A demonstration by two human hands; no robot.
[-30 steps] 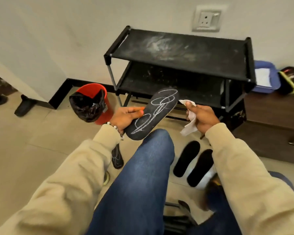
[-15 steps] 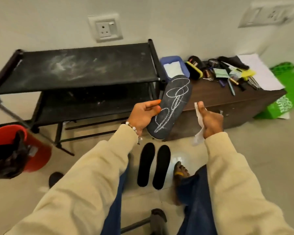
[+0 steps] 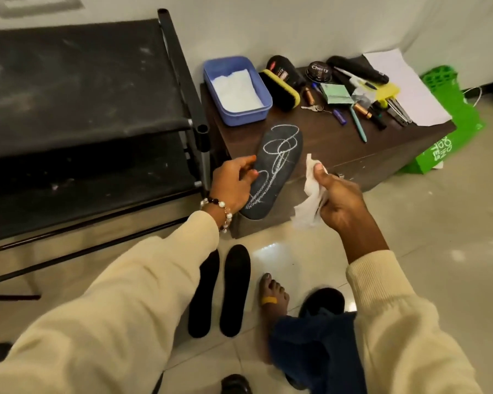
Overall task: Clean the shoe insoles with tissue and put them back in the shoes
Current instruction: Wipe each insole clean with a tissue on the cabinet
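Note:
My left hand (image 3: 234, 183) grips a black insole (image 3: 273, 172) by its left edge, holding it tilted up in the air; white chalk scribbles cover its face. My right hand (image 3: 339, 200) pinches a crumpled white tissue (image 3: 308, 200) just right of the insole, a small gap between them. Two plain black insoles (image 3: 234, 291) lie side by side on the floor tiles below my arms. A dark shoe (image 3: 322, 302) shows partly behind my right leg, and another black shoe tip (image 3: 235, 383) sits at the bottom edge.
A black two-tier shoe rack (image 3: 83, 81) stands at left. A low brown cabinet (image 3: 339, 146) holds a blue tub of tissues (image 3: 236, 89), a shoe brush, polish tins, pens, keys and paper. A green bag (image 3: 456, 118) leans at its right. My bare foot (image 3: 273, 297) rests on the tiles.
The view has swung right and down, so the cabinet top fills the frame. Both hands stay raised with insole and tissue, the tissue hand now slightly lower.

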